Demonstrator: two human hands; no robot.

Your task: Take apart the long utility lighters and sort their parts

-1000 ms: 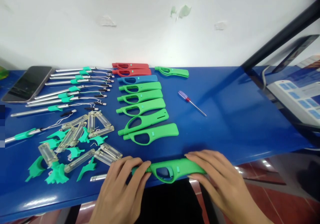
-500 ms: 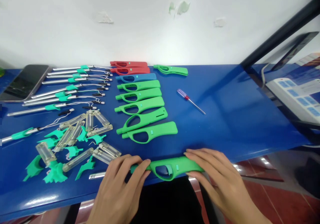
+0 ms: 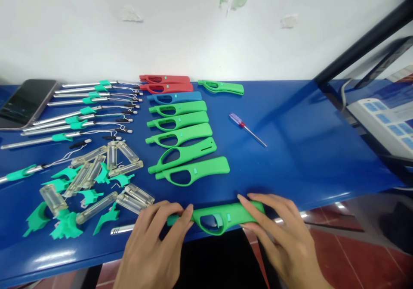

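Note:
A green gas lighter [image 3: 237,214] lies lengthwise at the table's front edge between my hands, a teal trigger [image 3: 218,220] showing inside its loop. My left hand [image 3: 158,237] is closed around its nozzle end, where a metal tube [image 3: 123,229] sticks out to the left. With thumb and fingers on both sides, my right hand [image 3: 280,228] grips the handle end. Just beyond it rest several green lighter shells [image 3: 206,167] in a column, with a blue shell [image 3: 190,96] and red shells [image 3: 176,79] farther back.
Left of the shells lie clear fuel tanks [image 3: 97,208], teal triggers [image 3: 66,225] and metal tubes with wires [image 3: 38,141]. A phone [image 3: 27,101] is at the far left. A screwdriver [image 3: 241,124] lies on the right, in front of another green shell [image 3: 222,87]. A white wall [image 3: 180,35] stands behind the blue table [image 3: 309,151].
My right hand's fingers have shifted on the handle, the index finger now lying across its top and more of the end showing. My left hand stays at the nozzle. The view has shifted slightly.

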